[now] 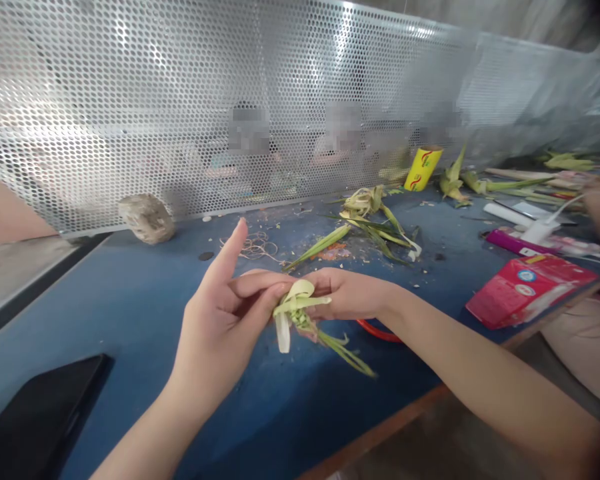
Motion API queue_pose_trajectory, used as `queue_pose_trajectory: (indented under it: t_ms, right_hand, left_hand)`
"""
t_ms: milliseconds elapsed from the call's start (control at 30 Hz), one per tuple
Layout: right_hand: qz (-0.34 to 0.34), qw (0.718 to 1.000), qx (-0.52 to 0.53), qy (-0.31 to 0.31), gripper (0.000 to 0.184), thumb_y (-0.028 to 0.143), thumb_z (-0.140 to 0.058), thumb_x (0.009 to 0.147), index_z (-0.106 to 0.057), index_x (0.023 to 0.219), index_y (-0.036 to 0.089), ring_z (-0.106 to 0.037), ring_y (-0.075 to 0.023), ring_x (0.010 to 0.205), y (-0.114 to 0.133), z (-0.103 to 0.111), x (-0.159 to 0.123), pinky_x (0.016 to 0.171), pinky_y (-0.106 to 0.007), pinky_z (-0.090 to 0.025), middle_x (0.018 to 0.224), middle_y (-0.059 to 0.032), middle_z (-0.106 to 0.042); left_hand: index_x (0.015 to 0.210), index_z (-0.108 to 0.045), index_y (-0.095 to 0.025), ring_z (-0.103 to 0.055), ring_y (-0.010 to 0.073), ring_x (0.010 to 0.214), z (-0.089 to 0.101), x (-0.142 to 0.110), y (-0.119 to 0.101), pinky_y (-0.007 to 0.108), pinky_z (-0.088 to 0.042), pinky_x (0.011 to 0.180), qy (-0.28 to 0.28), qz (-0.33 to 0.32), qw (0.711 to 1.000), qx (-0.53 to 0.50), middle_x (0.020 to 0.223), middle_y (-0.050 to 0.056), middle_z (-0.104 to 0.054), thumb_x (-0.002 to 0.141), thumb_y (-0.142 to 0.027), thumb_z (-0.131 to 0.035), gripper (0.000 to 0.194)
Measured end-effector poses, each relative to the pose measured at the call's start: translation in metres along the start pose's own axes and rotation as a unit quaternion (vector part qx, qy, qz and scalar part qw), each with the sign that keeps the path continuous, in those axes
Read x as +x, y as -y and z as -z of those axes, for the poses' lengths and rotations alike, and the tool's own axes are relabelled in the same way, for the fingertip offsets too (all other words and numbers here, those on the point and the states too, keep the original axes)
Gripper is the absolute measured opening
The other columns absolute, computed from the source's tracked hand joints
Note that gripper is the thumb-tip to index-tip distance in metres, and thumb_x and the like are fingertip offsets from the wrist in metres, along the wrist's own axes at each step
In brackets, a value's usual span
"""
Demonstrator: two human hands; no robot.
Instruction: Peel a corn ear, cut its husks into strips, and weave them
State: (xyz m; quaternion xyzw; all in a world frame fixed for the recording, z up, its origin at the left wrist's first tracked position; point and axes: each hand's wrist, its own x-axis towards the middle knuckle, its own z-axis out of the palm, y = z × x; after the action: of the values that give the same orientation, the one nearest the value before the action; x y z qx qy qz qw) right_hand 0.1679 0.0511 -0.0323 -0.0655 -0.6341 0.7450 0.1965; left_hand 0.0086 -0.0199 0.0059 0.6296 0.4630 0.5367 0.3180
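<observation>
In the head view, the pale green leaf bundle could be springing loose if the pinch slackens. Fingers of the left hand and right hand are gripping it above the blue surface. It is showing a curled loop, knobbly middle and stringy, trailing end.

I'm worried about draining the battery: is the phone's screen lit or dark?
It looks dark: the phone shows a plain black face, with no glow or picture.

Phone left on table, yarn behind, carton right
</observation>
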Motion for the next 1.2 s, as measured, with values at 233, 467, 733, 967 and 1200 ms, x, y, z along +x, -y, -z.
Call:
queue_pose_trajectory:
  t_ms: [233, 467, 733, 967, 1200]
  right_hand:
    - [0.011, 0.993, -0.116, 0.008, 0.007, 0.02, -0.057, 0.082, -0.058, 0.082, 0.014, -0.054, -0.0056, 0.06, 0.01, -0.003, -0.001, 0.059, -0.018, -0.042, 0.069, 0.0011, -0.064]
    - [-0.088, 0.991, -0.098, 0.032, 0.014, 0.015, -0.036, 0.089, -0.049, 0.088, 0.015, -0.053, -0.0034, 0.042, 0.016, -0.014, -0.004, 0.043, -0.016, -0.039, 0.075, -0.0014, -0.066]
    - [-0.109, 0.982, -0.128, -0.091, 0.005, 0.024, -0.042, 0.089, -0.041, 0.09, 0.019, -0.048, -0.0023, 0.032, 0.014, -0.015, -0.004, 0.028, -0.012, -0.03, 0.073, 0.0017, -0.06]
    - [-0.091, 0.974, -0.14, -0.15, 0.011, 0.031, -0.04, 0.091, -0.037, 0.087, 0.021, -0.05, -0.0039, 0.03, 0.008, -0.015, -0.002, 0.024, -0.013, -0.029, 0.076, 0.0021, -0.061]
    - [-0.104, 0.964, -0.142, -0.201, 0.006, 0.021, -0.039, 0.09, -0.035, 0.086, 0.021, -0.053, -0.009, 0.031, 0.004, -0.017, 0.001, 0.024, -0.013, -0.034, 0.054, 0.0086, -0.052]
  left_hand:
    - [0.14, -0.024, -0.028, -0.066, 0.0132, 0.067, -0.003, -0.006, -0.004, 0.025, -0.055, 0.068, -0.012, 0.009, 1.0, 0.025, 0.075, -0.005, -0.072, 0.078, -0.026, -0.06, 0.072]
    - [0.141, -0.02, -0.026, -0.065, 0.0132, 0.075, -0.003, -0.005, 0.002, 0.024, -0.053, 0.076, 0.009, -0.012, 0.998, 0.057, 0.073, -0.004, -0.071, 0.08, -0.026, -0.058, 0.072]
    - [0.137, -0.03, -0.027, -0.065, 0.0147, 0.084, 0.001, -0.003, 0.011, 0.03, -0.047, 0.088, 0.054, -0.076, 0.979, 0.18, 0.08, -0.003, -0.071, 0.082, -0.026, -0.053, 0.059]
    - [0.131, -0.037, -0.023, -0.066, 0.013, 0.074, 0.0, 0.001, 0.007, 0.026, -0.051, 0.078, 0.057, -0.051, 0.98, 0.182, 0.084, -0.001, -0.072, 0.084, -0.025, -0.051, 0.05]
    - [0.129, -0.04, -0.02, -0.066, 0.0147, 0.079, -0.006, -0.001, 0.004, 0.026, -0.051, 0.075, 0.063, -0.023, 0.988, 0.141, 0.084, 0.001, -0.072, 0.084, -0.026, -0.051, 0.047]
